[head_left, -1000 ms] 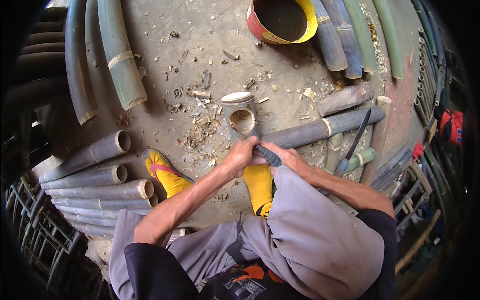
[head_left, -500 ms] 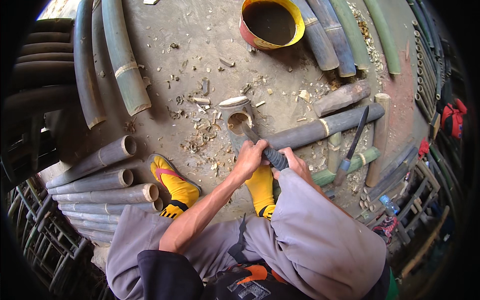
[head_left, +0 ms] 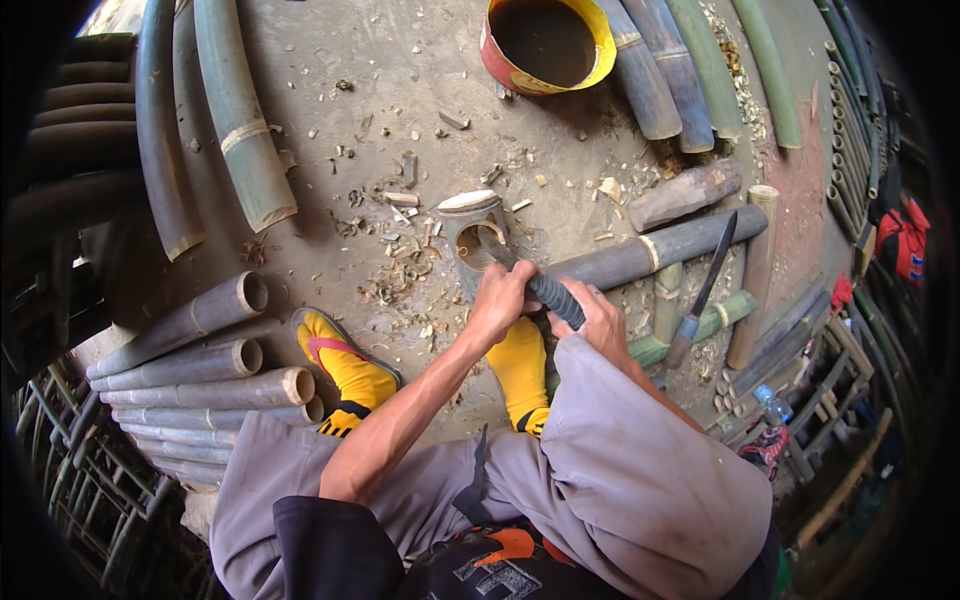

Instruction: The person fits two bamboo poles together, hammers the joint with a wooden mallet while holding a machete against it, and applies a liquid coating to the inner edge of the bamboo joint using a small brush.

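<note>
A thick grey bamboo piece (head_left: 466, 222) with a pale cut end and a round hole in its side lies in front of me. Into that hole reaches the blade of a knife (head_left: 551, 297) with a dark, ribbed handle. My left hand (head_left: 500, 298) is closed round the front of the handle, near the blade. At the handle's rear end my right hand (head_left: 598, 322) is wrapped, partly hidden by my raised knee. The blade's tip is inside the hole and hard to make out.
A long bamboo pole (head_left: 660, 248) lies right of the hole, with a second knife (head_left: 705, 290) resting across it. A yellow-rimmed bucket (head_left: 603, 70) of dark liquid stands ahead. Cut bamboo tubes (head_left: 210, 315) are stacked left; shavings (head_left: 400, 270) litter the floor. My feet wear yellow socks (head_left: 520, 370).
My right hand has turned and shifted slightly right, so more of its back shows. The handle's rear end has tilted a little. The blade stays in the hole.
</note>
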`<move>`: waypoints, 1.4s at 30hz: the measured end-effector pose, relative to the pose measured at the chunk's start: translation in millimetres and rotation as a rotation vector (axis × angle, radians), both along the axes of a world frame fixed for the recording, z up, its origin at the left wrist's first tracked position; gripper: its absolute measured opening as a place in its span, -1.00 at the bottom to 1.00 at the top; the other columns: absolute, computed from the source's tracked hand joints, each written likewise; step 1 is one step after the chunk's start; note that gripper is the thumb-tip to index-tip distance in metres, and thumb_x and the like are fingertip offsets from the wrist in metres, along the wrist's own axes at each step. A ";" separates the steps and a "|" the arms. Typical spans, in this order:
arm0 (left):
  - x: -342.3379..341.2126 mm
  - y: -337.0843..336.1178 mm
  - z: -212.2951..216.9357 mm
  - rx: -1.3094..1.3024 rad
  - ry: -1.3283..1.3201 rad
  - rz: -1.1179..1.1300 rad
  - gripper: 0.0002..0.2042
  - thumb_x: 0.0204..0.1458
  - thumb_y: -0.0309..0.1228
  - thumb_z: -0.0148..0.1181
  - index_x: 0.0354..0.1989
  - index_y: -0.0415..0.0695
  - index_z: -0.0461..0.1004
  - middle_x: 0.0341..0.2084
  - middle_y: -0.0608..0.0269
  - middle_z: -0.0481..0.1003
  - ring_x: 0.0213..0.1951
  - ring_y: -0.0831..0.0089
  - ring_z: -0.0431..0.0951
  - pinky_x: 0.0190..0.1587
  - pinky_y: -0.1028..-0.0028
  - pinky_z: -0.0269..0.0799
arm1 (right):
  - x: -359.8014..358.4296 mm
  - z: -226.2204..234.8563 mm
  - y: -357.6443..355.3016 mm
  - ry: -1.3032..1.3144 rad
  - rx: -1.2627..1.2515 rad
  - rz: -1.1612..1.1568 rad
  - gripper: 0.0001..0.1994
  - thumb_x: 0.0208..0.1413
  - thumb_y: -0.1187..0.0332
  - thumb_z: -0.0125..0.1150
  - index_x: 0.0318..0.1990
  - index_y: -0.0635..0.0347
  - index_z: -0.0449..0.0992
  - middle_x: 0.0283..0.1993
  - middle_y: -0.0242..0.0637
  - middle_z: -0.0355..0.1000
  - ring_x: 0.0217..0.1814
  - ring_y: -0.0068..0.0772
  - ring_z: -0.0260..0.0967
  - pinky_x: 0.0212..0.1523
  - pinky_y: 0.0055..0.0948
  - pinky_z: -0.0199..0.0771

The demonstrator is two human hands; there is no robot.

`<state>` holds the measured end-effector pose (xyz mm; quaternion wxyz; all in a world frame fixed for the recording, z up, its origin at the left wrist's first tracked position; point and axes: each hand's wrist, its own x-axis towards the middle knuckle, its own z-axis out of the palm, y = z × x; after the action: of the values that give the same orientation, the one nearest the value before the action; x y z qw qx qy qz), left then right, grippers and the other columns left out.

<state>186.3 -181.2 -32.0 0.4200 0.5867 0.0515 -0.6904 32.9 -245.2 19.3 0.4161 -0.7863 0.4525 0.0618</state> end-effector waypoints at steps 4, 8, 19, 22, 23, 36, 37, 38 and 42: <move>0.2 -4.9 0.4 -0.021 0.010 -0.019 -0.64 0.09 -0.28 0.00 -0.37 -0.42 0.52 -0.53 0.04 0.54 -0.54 0.39 0.55 -0.47 0.54 0.52 | -2.0 -2.3 -9.7 -0.020 -0.065 0.037 -0.56 -0.19 0.34 0.30 -0.04 0.09 0.44 -0.30 -0.08 0.43 -0.25 0.07 0.43 -0.25 -0.08 0.44; 2.0 -8.0 3.9 0.015 0.078 0.065 -0.64 0.13 -0.27 0.00 -0.34 -0.42 0.52 -0.52 0.04 0.54 -0.53 0.39 0.54 -0.45 0.54 0.53 | 0.1 -4.0 -20.1 -0.017 -0.110 0.100 -0.55 -0.23 0.32 0.32 -0.07 0.07 0.46 -0.33 -0.09 0.43 -0.28 0.04 0.43 -0.26 -0.10 0.45; -12.5 -12.5 -6.5 -0.304 0.460 0.732 -0.62 0.22 -0.26 0.01 0.03 -0.34 0.32 -0.10 0.05 0.42 -0.06 0.33 0.49 0.01 0.39 0.50 | 63.7 18.2 -119.5 0.052 -0.405 0.821 -0.55 -0.36 0.25 0.43 -0.20 0.05 0.47 -0.34 -0.25 0.45 -0.28 -0.21 0.45 -0.29 -0.23 0.48; -13.8 -15.9 -4.8 -0.372 0.571 0.950 -0.62 0.22 -0.28 0.01 0.08 -0.31 0.28 -0.02 0.07 0.38 0.04 0.31 0.43 0.18 0.33 0.37 | 95.4 23.2 -133.4 0.009 -0.544 1.039 -0.66 -0.29 0.27 0.36 -0.27 0.05 0.49 -0.38 -0.31 0.46 -0.30 -0.27 0.45 -0.31 -0.27 0.46; -13.1 -17.1 -3.3 -0.385 0.607 1.031 -0.63 0.22 -0.29 0.01 0.07 -0.31 0.29 -0.01 0.07 0.38 0.05 0.30 0.43 0.19 0.32 0.36 | 106.5 22.1 -134.1 -0.013 -0.590 1.085 -0.71 -0.27 0.29 0.33 -0.30 0.05 0.49 -0.39 -0.33 0.46 -0.29 -0.30 0.44 -0.32 -0.30 0.43; -2.1 -24.9 -3.1 -0.005 0.206 0.376 -0.64 0.16 -0.25 0.05 -0.20 -0.41 0.43 -0.34 0.04 0.51 -0.36 0.33 0.57 -0.36 0.47 0.62 | 16.8 10.3 -72.9 0.111 -0.079 0.282 -0.62 -0.25 0.22 0.31 -0.18 0.06 0.50 -0.31 -0.11 0.49 -0.25 0.03 0.47 -0.26 -0.07 0.46; 3.5 -23.4 -5.6 0.050 0.176 0.214 -0.64 0.13 -0.28 0.03 -0.25 -0.47 0.41 -0.38 -0.04 0.51 -0.45 0.29 0.57 -0.45 0.47 0.62 | 14.7 13.4 -59.7 0.084 0.034 0.143 -0.61 -0.25 0.22 0.29 -0.17 0.07 0.50 -0.33 -0.05 0.49 -0.26 0.07 0.47 -0.29 -0.07 0.44; 7.4 -22.2 -3.3 0.061 0.202 0.215 -0.63 0.13 -0.29 0.03 -0.24 -0.49 0.41 -0.39 -0.05 0.51 -0.46 0.28 0.57 -0.44 0.46 0.62 | 19.6 16.2 -60.0 0.138 0.024 0.171 -0.61 -0.25 0.21 0.29 -0.17 0.07 0.50 -0.33 -0.04 0.49 -0.27 0.07 0.46 -0.28 -0.06 0.44; 13.7 -20.1 3.0 0.006 0.359 0.438 -0.63 0.16 -0.29 0.00 -0.18 -0.49 0.40 -0.33 -0.08 0.52 -0.37 0.24 0.60 -0.32 0.44 0.63 | 52.7 37.2 -86.2 0.280 -0.070 0.404 -0.63 -0.26 0.20 0.32 -0.22 0.08 0.52 -0.38 -0.06 0.49 -0.30 0.04 0.46 -0.30 -0.08 0.43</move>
<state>200.0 -201.3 -29.0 0.5416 0.4313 0.2526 -0.6758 85.6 -331.4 56.5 0.3011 -0.8585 0.3413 0.2363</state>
